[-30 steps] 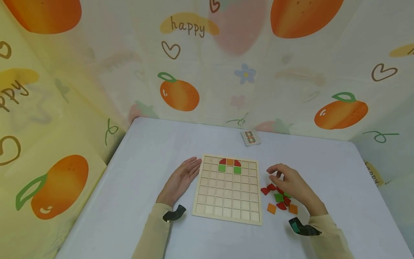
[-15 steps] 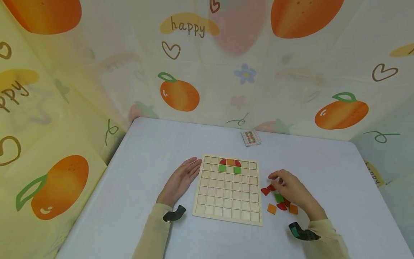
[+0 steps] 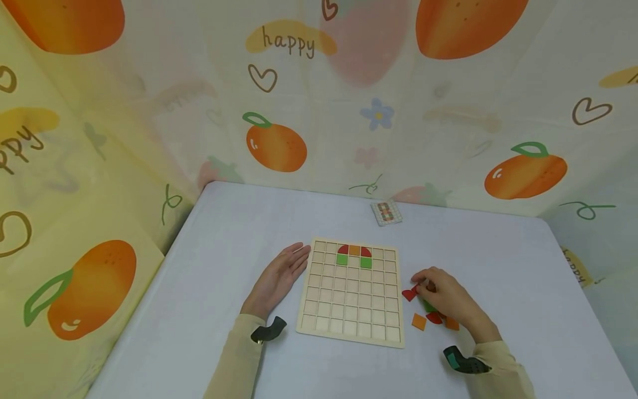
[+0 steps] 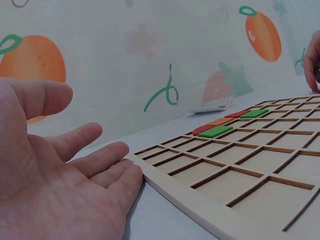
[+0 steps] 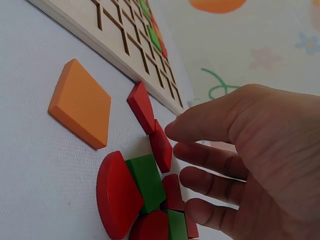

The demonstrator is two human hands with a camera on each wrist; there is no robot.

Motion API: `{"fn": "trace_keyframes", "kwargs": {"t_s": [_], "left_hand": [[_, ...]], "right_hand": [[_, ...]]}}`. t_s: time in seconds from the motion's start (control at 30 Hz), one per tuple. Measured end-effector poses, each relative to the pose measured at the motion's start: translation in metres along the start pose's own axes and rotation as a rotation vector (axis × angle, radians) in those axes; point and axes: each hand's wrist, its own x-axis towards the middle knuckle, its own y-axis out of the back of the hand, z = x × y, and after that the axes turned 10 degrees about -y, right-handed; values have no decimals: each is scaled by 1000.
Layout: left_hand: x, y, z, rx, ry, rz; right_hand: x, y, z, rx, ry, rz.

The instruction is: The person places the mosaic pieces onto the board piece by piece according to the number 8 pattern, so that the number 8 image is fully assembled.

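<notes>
My left hand (image 3: 276, 280) lies palm inward along the left edge of a wooden grid board (image 3: 340, 302), straight fingers resting at its rim. Inside the board's top rows sit two red quarter-rounds, an orange square (image 3: 354, 250) and two green squares (image 3: 366, 262). Over loose pieces to the right hovers my right hand (image 3: 448, 293), fingers loosely bent. In the right wrist view its thumb is close to a red quarter-round (image 5: 160, 147); whether they touch I cannot tell. Nothing shows between thumb and fingers. A loose green square (image 5: 147, 180) and other red pieces lie beneath.
A stack of pattern cards (image 3: 386, 213) lies behind the board. One orange square (image 3: 418, 321) rests apart from the heap, another (image 3: 452, 323) lies partly under the right hand. A fruit-print cloth (image 3: 319, 111) hangs behind the white table (image 3: 279, 216).
My right hand has come down and slightly toward me over the loose pieces, covering more of them, and its thumb has neared a red one. The left hand and board have stayed put.
</notes>
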Motion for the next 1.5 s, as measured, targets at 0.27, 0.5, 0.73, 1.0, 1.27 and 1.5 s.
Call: {"fn": "trace_keyframes", "kwargs": {"t_s": [0.27,0.5,0.73,1.0,1.27,1.5], "left_hand": [[0,0,0,6,-2,-9],[-1,0,0,22,-9,-11],[0,1,0,28,-9,-16],[1,1,0,25,-7,-14],[0,-1,0,14,-9,-13],[1,-2,0,10,-7,-1]], "right_hand": [[-1,-2,0,-15,24,15],[-2,-3,-1,-30,24,2],[-1,-2,-2,-37,0,-23],[1,0,-3,-28,-15,-73],[2,-1,-3,-40,-30,-63],[4,1,1,-36,-38,-15]]}}
